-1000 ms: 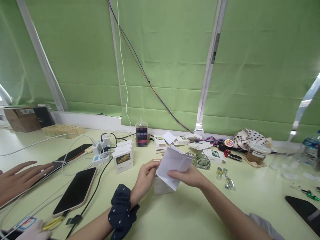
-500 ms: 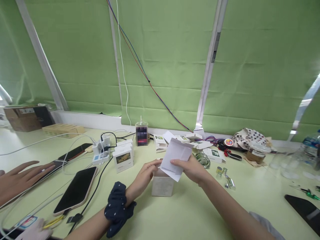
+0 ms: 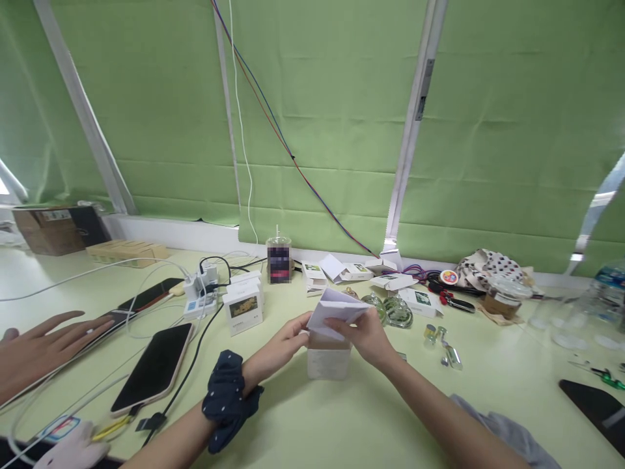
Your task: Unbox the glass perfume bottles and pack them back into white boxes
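A folded white paper piece (image 3: 336, 311) is held at a tilt over a small white box (image 3: 328, 362) that stands on the table. My right hand (image 3: 366, 337) pinches the paper at its right side, thumb on the near face. At the paper's left edge, just above the box's left side, is my left hand (image 3: 288, 335), its fingers closed on that edge. The paper hides most of the box's top. Behind the paper lie coiled green items (image 3: 398, 311).
Flattened and open white cartons (image 3: 390, 281) lie at the back. White boxes (image 3: 244, 311), a phone (image 3: 153, 368) and cables are on the left, beside another person's hand (image 3: 49, 342). Small glass vials (image 3: 453, 357) and a jar (image 3: 505, 298) sit right.
The paper has tipped flatter and lower over the box. My right hand has moved down with it, my left hand slightly right. The box appears slightly farther right.
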Available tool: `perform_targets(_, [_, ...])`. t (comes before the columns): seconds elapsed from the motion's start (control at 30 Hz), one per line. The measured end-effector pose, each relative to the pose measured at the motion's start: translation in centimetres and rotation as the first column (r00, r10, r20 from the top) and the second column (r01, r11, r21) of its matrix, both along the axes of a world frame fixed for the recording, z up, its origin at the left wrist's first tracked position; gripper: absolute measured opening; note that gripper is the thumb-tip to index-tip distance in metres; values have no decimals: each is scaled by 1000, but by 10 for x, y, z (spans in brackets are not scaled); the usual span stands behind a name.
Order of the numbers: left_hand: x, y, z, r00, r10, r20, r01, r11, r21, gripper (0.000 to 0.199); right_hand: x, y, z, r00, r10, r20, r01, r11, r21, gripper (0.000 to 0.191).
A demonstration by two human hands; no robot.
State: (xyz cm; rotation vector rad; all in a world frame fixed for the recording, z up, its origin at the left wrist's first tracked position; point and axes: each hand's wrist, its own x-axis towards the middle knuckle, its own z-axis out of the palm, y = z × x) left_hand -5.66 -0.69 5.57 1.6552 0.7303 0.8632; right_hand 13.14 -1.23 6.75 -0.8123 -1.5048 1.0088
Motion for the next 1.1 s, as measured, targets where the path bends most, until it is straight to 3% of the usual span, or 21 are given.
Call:
perform_targets(0.17, [2,-3,4,998,19,-53,-16,998,63,41,5,2,-1,989,68,135,-63,997,-43,38])
perform_targets(0.4, [-3,2,-2,997,-68,24,64,990,125,49,17,8,9,946,146,289,-141,989,-39,39])
perform_targets(0.63, [-4,1,-1,993,-114,36,114,993,4,48,25,7,19,864,150,481,-195,980,45,31])
perform_targets(0.83, [-3,-2,3,994,-97,53,99,995,-34,44,33,5,25,912,111,395,-191,967,169,70])
perform_targets(1.1, [-2,-4,7,996,-75,56,76,997,-16,34,45,1,42,864,-49,501,-172,907,384,19])
